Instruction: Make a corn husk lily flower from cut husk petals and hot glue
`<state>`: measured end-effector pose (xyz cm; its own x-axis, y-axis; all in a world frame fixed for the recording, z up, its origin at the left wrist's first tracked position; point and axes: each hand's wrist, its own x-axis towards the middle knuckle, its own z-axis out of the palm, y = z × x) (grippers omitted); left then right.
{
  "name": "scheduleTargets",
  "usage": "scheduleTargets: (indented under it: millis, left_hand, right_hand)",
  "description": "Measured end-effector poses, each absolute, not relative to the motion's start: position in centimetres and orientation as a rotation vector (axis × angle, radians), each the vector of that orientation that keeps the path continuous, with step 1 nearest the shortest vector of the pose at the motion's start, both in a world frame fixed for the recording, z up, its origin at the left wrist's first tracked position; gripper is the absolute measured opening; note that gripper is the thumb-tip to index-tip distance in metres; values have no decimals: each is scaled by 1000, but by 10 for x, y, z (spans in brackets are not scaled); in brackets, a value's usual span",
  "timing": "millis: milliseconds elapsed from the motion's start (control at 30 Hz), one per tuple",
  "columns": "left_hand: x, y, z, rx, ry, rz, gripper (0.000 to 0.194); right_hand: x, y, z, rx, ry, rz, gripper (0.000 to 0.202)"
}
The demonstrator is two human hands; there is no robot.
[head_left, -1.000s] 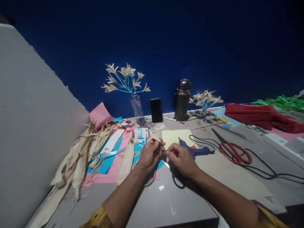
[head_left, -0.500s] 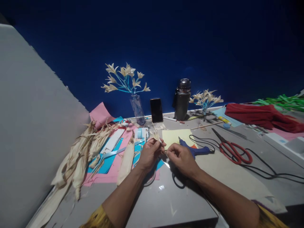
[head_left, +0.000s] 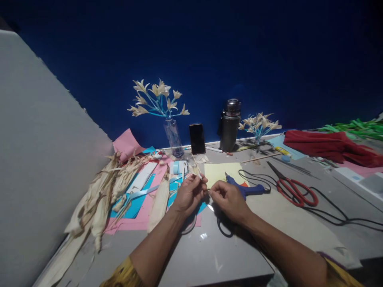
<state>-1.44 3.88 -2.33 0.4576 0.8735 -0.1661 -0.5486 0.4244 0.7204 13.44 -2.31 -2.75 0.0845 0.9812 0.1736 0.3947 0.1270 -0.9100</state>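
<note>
My left hand (head_left: 190,194) is closed on a small pale husk flower (head_left: 195,170), whose petals stick up above the fingertips. Close on its right, my right hand (head_left: 229,200) is closed in a pinch, and a thin strand or stem, too small to make out well, runs between the two hands. Below them lies a pair of dark-handled scissors (head_left: 225,228), partly covered by the hands. A blue glue gun (head_left: 251,189) rests just beyond my right hand, by a yellow paper sheet (head_left: 215,170).
Corn husks (head_left: 100,211) and coloured papers (head_left: 146,211) cover the left side. Behind stand a glass vase (head_left: 173,137) of husk flowers, a phone (head_left: 197,139) and a flask (head_left: 230,129). Red-handled scissors (head_left: 296,192), cables and a red cloth (head_left: 329,145) lie right.
My left hand has tilted the husk flower slightly to the left. My right hand has hardly moved and keeps its pinch.
</note>
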Motion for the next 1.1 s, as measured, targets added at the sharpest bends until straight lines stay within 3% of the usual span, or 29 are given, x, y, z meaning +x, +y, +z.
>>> scheduleTargets:
  millis: [1100]
  left_hand:
    - [-14, 39, -24, 677, 585, 941, 26]
  right_hand:
    - [135, -24, -25, -1414, -1459, 809, 16]
